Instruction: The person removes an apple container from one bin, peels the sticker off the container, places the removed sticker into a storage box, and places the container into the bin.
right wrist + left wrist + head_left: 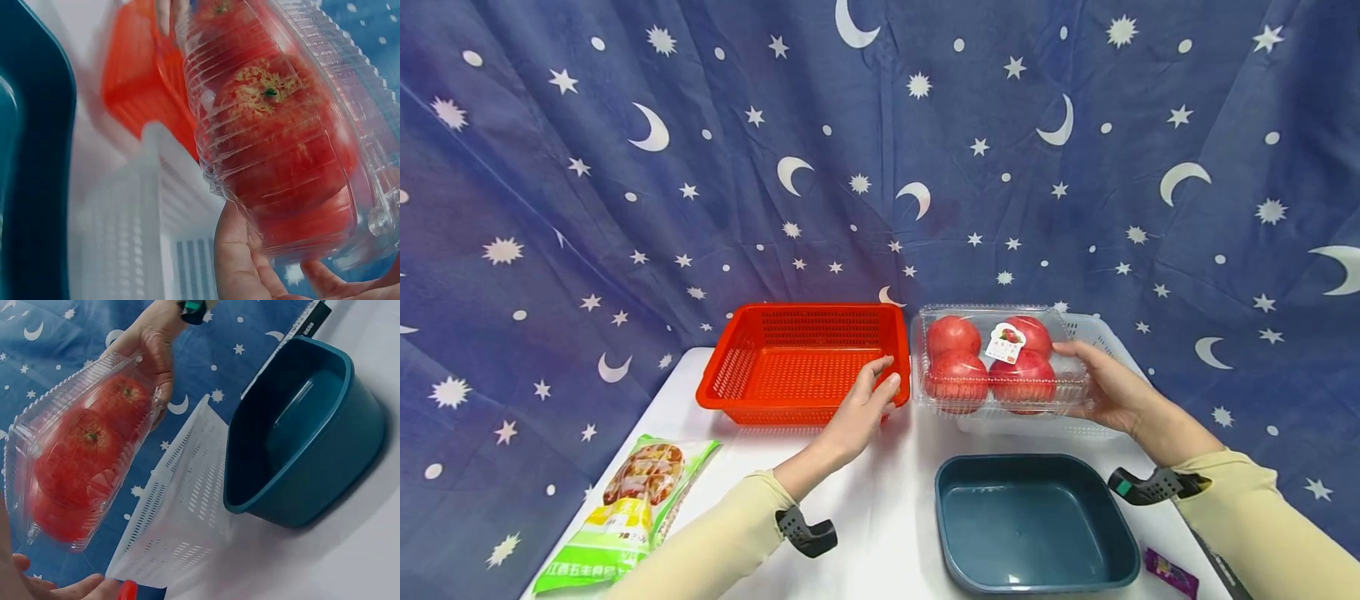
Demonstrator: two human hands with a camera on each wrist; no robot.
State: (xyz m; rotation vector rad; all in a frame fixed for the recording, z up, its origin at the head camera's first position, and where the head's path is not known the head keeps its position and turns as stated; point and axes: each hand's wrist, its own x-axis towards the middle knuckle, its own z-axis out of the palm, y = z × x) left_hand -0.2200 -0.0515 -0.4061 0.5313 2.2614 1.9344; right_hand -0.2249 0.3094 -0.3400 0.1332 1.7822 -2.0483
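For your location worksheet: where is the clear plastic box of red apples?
In the head view, the clear plastic apple box sits right of centre, gripped by the right hand above the white basket.

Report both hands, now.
Left hand: open, fingers on the red basket rim.
Right hand: holding the apple box.

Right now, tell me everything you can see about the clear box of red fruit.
The clear plastic clamshell has ribbed walls and a shut lid bearing a small label. It holds four round red fruits. The right hand grips its right end, holding it roughly level above the white basket, beside the red basket. The left hand does not touch it.
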